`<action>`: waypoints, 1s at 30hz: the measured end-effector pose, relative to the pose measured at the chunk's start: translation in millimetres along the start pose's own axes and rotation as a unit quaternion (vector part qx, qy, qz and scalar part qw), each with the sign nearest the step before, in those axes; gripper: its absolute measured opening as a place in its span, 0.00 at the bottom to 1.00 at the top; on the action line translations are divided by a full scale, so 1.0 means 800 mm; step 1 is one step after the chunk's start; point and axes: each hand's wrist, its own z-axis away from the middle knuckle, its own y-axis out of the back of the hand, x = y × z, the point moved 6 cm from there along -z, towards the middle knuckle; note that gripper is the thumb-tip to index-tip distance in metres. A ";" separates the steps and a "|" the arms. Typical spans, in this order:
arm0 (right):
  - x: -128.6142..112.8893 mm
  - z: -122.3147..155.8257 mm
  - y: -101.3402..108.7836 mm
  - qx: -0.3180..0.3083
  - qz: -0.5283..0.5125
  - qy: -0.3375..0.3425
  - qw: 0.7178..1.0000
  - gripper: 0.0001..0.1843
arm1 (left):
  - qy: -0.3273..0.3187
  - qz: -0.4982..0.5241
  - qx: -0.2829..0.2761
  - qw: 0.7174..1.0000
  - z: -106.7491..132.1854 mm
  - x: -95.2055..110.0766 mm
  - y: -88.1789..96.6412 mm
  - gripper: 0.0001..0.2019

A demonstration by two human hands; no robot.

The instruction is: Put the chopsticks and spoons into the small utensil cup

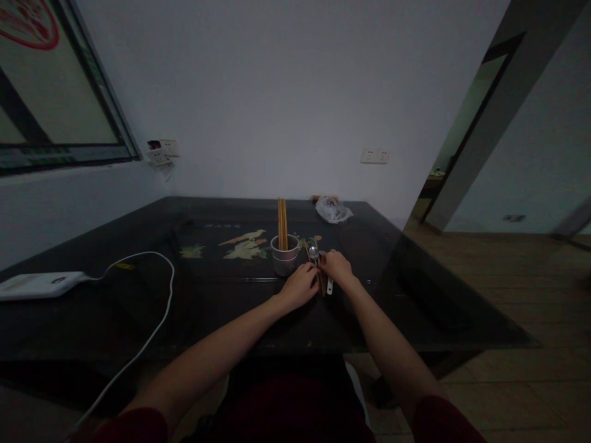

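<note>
My left hand [302, 285] rests at the table's middle, fingers bent and pressed together over a small bundle of utensils. Opposite it, my right hand [337, 267] has its fingers pinched at the bundle's right side. A shiny metal spoon [314, 252] lies between the hands, bowl pointing away from me. Brown chopsticks [322, 285] run beside it, partly under my left fingertips. A white handle end [329, 287] with a hole sticks out below my right hand. Exactly what each hand pinches is hidden. Just left stands a grey metal cup [285, 263] holding upright chopsticks [282, 224].
The dark glossy table [221, 307] has a painted bird-and-flower pattern. A clear plastic bag [333, 210] lies at its back edge. On the left, a white power bank-like device [44, 285] trails a white cable [171, 286] over the front edge.
</note>
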 end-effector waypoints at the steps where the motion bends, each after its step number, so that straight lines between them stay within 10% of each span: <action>1: 0.000 0.000 -0.001 0.003 0.001 0.001 1.000 0.14 | -0.001 0.006 -0.002 1.000 0.000 -0.001 -0.002 0.11; 30: 0.011 0.000 0.002 0.009 0.017 -0.031 0.999 0.15 | 0.019 -0.010 -0.049 0.999 0.002 0.002 -0.005 0.14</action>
